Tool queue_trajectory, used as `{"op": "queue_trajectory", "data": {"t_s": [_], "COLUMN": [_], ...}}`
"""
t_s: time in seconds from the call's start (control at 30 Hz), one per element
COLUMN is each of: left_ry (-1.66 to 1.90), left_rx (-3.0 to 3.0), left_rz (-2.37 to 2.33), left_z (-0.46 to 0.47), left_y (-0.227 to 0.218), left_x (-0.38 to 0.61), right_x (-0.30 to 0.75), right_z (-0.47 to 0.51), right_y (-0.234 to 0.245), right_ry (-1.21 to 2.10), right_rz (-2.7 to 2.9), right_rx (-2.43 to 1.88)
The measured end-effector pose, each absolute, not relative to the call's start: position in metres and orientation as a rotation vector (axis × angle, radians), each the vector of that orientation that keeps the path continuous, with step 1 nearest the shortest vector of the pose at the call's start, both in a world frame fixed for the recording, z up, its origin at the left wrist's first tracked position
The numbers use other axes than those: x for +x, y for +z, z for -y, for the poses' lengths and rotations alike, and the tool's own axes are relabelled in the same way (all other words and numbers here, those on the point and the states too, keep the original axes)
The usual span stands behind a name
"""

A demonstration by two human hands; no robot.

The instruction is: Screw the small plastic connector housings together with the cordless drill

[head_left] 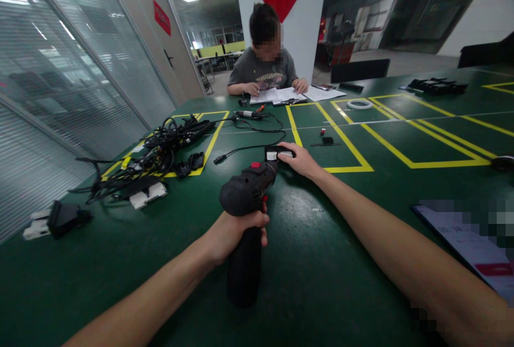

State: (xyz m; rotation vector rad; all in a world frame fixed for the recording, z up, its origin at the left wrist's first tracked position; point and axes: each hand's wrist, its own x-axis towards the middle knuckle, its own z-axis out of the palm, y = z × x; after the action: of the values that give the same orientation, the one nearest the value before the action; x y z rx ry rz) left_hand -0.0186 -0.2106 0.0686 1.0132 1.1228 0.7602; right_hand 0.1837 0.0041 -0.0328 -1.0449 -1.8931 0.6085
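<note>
A black cordless drill [246, 191] with red accents stands upright in my left hand [231, 234], whose fingers wrap its grip. Its nose points away from me, toward a small black and white device [277, 154]. My right hand [297, 158] grips that device from the right, just beyond the drill's front end. Whether the drill's tip touches the device is hard to make out, as the drill body partly covers it.
A tangle of black cables [160, 146] lies to the left, with white-and-black parts [148, 194] beside it. A tape roll [359, 104] sits farther back. Across the green table [321, 272], a person [265, 63] sits with papers. A clipboard [461, 240] lies at right.
</note>
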Motion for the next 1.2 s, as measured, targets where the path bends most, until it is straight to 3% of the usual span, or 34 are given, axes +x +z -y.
{"op": "queue_trajectory", "data": {"t_s": [1.2], "left_ry": [0.758], "left_rx": [1.004], "left_rz": [-1.122], "left_z": [0.2106], "left_y": [0.0685], "left_x": [-0.0181], "right_x": [0.1838], "right_z": [-0.0025], "right_y": [-0.0297], "right_ry": [0.618], "right_rz": [1.898], "right_rx": [-1.066]}}
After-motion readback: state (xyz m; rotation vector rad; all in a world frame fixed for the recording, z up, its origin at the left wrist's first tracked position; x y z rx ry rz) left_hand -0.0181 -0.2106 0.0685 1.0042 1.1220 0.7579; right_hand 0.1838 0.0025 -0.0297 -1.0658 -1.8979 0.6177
